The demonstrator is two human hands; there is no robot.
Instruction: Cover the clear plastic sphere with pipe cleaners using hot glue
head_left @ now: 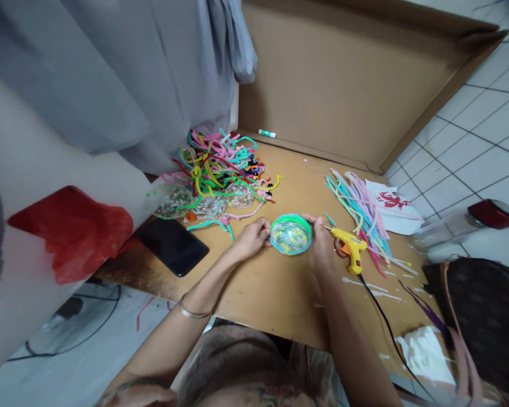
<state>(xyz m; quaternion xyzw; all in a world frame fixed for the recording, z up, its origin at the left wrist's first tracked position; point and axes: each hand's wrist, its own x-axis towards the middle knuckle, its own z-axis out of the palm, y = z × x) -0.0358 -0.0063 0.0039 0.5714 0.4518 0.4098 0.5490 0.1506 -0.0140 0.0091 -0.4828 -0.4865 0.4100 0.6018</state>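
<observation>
A clear, bowl-like dome (291, 236) with coloured flecks sits between my hands, its rim edged with green and blue fuzzy pipe cleaner. My left hand (253, 237) pinches the left side of that rim with thumb and fingers together. On the opposite side my right hand (321, 240) grips the rim, the index finger reaching over the far edge. Close to the right hand lies a yellow hot glue gun (350, 249), its nozzle pointing at my fingers and its black cord running toward me.
A tangle of pipe cleaners (216, 161) and several clear domes (240, 195) lie at back left, near a black phone (172, 246). Loose pipe-cleaner strips (358, 209) lie right. Beyond them stand a clear bottle (445, 230) and a brown bag (483, 316). Cardboard (348, 79) stands behind.
</observation>
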